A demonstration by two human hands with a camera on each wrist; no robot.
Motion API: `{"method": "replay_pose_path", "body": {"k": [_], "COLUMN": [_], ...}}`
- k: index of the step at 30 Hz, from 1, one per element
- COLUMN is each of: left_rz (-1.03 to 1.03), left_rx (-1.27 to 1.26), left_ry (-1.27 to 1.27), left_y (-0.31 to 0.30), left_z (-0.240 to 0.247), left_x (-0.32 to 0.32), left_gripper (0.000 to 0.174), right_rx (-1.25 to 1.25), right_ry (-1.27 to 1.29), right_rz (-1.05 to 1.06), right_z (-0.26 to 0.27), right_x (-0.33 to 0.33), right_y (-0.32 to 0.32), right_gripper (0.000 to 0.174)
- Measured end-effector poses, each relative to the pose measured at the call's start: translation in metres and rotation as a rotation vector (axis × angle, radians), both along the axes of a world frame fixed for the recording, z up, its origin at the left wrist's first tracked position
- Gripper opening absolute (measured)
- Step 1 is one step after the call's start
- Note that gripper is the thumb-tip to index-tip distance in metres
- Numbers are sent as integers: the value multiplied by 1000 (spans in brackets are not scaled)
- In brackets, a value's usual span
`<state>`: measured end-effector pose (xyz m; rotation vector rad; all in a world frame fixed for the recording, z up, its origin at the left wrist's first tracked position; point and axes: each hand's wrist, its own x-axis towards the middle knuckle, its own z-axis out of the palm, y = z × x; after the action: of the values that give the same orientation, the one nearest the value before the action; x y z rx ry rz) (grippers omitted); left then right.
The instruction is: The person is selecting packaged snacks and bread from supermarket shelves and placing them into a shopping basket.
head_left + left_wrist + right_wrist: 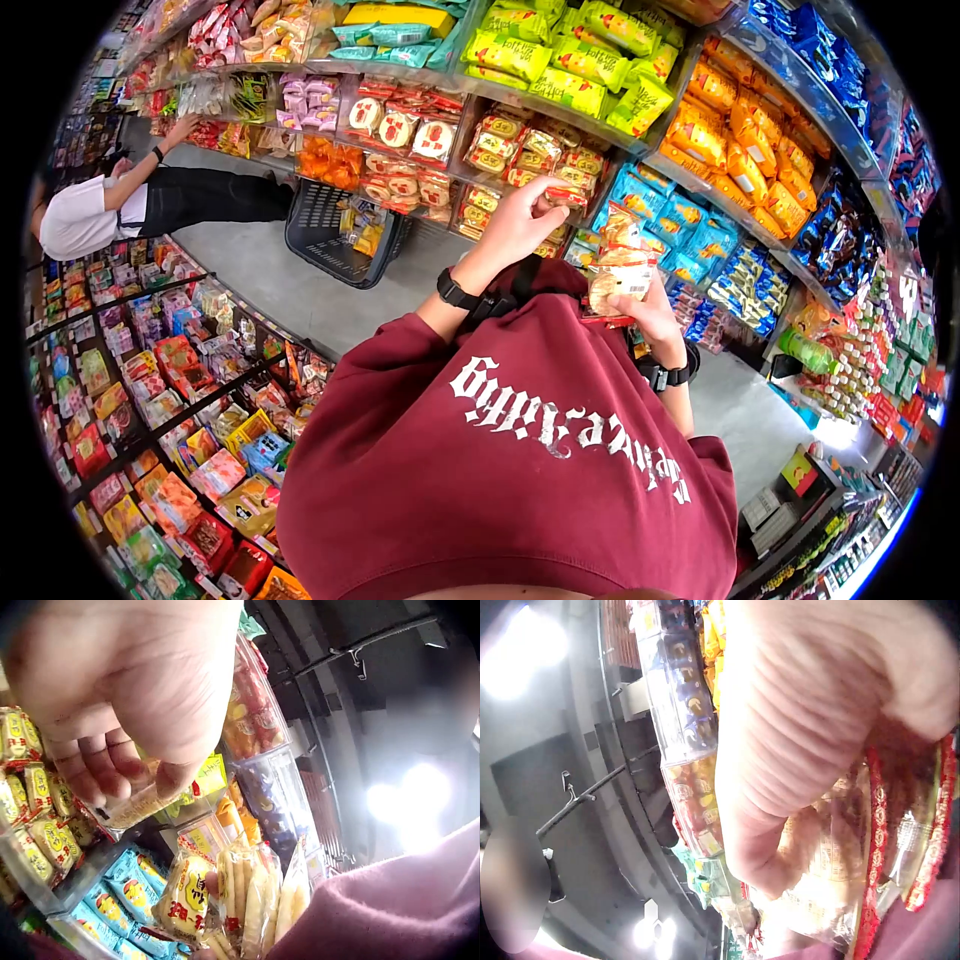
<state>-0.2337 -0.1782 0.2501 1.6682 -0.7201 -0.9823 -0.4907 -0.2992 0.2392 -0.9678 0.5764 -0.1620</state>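
In the head view the left hand point(522, 218) pinches a small red-edged snack packet point(568, 196) in front of the shelf bins. Its curled fingers and thumb hold that packet point(139, 808) in the left wrist view. Lower and to the right, the right hand point(650, 308) grips several clear, red-trimmed packets point(622, 262) near the chest. Those packets show in the left wrist view as a yellow-labelled one point(186, 894) beside pale stick-shaped snacks point(244, 896). Close up in the right wrist view, the right hand point(810, 712) curls round clear wrapping point(829, 859) with red edges.
Shelf bins hold green packets point(570, 55), orange packets point(740, 130) and blue packets point(668, 215). A dark basket point(305, 240) with some packets stands on the floor. At the left, another person point(85, 215) reaches toward the shelves. A packed display point(190, 400) lies lower left.
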Motion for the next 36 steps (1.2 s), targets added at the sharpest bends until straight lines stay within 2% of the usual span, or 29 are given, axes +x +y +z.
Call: {"method": "replay_pose_path", "body": {"k": [2,6,8,10,12,13,14,16,17,22,24,32,36], "left_rz": [4,-101,-175,-222,-234,-210,-241,-283,-308,-409,-415,-533,-481], "left_rx": [-76,-98,-132,-56,-60,-163,-163,101,88,215,131,179,73], "left_ry": [-32,-176,-401,-306,-324,-426,-415,-57,-145,-2,-130,-253,-306], "left_y": [9,35,48,65,85,95,107,128,140,169,172,147,132], "left_z": [-13,-1,-9,-4,-17,-25,-31,-25,-40,-70,-75,-67,-61], "left_x": [1,13,24,32,39,41,43,46,46,44,43,39,28], "left_gripper": [39,46,43,39,36,35,35,35,37,43,46,44,45], "right_rx": [14,9,8,21,79,95,97,69,74,205,171,117,94], "right_ry": [-11,30,58,37,71,56,66,109,99,137,114,60,25], "right_rz": [-41,-22,-102,-108,-176,-172,-219,-220,-252,-436,-461,-556,-592], "right_z": [0,4,9,0,0,0,3,7,8,9,8,4,-2], "right_x": [5,16,26,31,33,34,35,34,34,22,20,-3,-26], "right_y": [17,52,77,99,129,143,161,191,207,264,274,286,286], "right_gripper": [103,101,97,95,95,96,96,97,92,78,80,90,94]}}
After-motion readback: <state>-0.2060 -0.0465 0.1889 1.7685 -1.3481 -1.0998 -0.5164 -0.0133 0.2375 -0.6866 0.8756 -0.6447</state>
